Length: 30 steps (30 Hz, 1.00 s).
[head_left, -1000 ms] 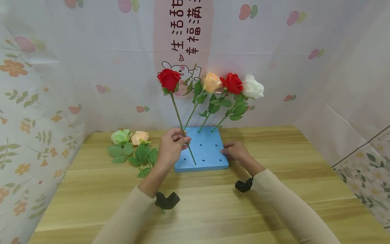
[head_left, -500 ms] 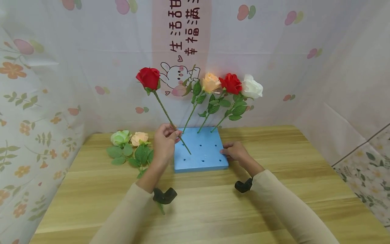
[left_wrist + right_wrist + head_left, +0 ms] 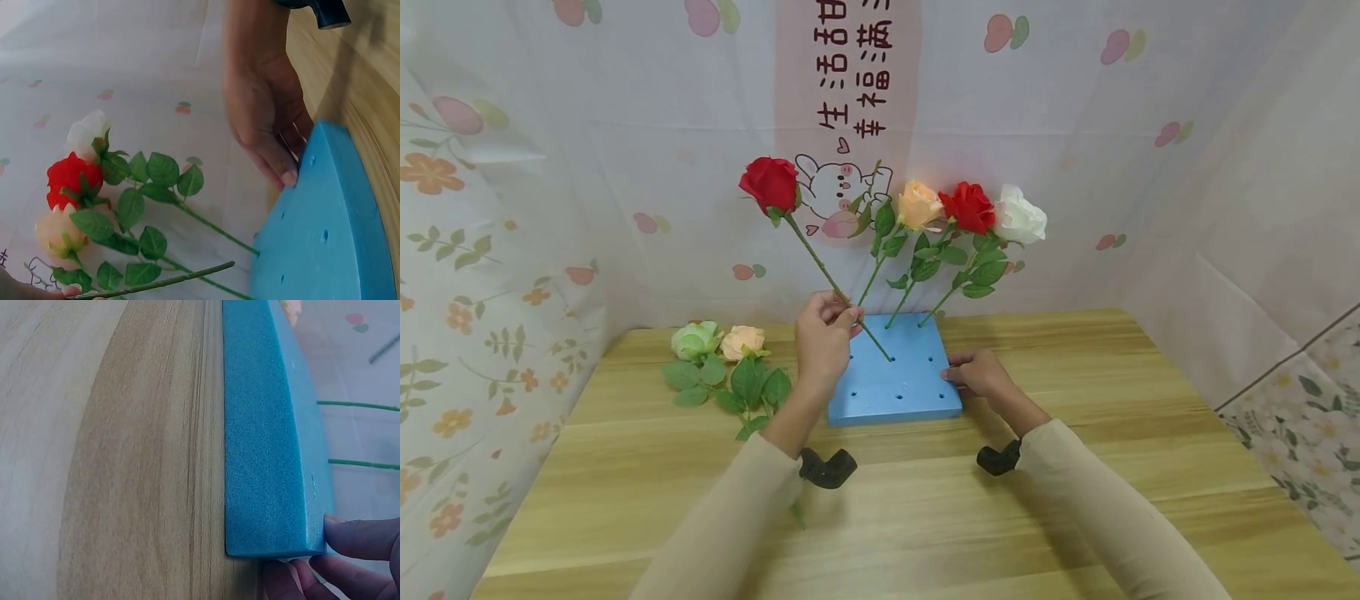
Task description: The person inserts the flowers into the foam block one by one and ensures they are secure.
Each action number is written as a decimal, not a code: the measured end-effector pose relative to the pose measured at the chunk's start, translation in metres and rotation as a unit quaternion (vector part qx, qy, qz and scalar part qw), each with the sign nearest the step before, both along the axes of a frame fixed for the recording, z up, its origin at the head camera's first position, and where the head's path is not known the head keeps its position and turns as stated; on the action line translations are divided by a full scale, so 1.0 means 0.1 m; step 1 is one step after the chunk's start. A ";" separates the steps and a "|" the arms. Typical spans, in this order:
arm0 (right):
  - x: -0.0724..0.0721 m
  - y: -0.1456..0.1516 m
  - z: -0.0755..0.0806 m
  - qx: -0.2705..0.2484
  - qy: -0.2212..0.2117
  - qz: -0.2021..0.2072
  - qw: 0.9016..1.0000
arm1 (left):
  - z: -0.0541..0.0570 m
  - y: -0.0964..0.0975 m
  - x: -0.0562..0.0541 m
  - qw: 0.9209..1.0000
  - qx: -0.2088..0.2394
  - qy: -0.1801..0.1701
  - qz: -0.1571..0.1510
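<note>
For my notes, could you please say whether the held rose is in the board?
Out: in the left wrist view, the rose's stem ends clear of the board.

L hand pinches red rose (R hand grips blue blk).

The person wore long sleeves in plain pale beige: the left sleeve and the right sleeve matched, each reaching down to the wrist. By the cuffs sat a left wrist piece and a right wrist piece, both black, chunky, blunt-ended and bent like an elbow pipe. The left hand and right hand were bare.
</note>
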State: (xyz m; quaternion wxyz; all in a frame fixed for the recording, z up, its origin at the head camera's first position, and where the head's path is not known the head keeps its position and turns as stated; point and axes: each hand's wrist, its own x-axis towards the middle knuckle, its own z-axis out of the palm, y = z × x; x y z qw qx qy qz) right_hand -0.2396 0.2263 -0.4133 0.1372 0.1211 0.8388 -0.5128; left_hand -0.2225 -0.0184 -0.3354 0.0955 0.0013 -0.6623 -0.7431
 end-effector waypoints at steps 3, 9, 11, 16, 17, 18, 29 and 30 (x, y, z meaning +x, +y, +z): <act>0.00 0.00 0.01 -0.001 -0.002 0.000 1.000 | -0.01 0.08 -0.03 1.000 0.007 0.011 -0.002; 0.01 -0.01 0.02 -0.002 0.000 0.002 1.000 | -0.05 0.14 -0.07 1.000 0.016 0.017 0.015; 0.01 -0.01 0.02 0.000 0.001 0.001 1.000 | -0.06 0.14 -0.08 1.000 0.021 0.014 0.019; 0.01 -0.01 0.02 0.001 0.000 0.000 1.000 | -0.08 0.13 -0.09 0.999 0.025 0.010 0.032; 0.01 -0.01 0.02 0.002 0.001 0.001 1.000 | -0.08 0.13 -0.09 0.999 0.026 0.010 0.035; 0.01 -0.01 0.01 0.002 0.001 0.002 1.000 | -0.08 0.12 -0.09 0.999 0.025 0.011 0.037; 0.01 0.00 -0.01 -0.006 0.006 -0.002 1.000 | -0.11 0.29 -0.08 0.999 0.043 0.021 0.017; 0.01 0.00 -0.01 -0.006 0.007 0.000 1.000 | -0.11 0.31 -0.08 0.999 0.043 0.021 0.014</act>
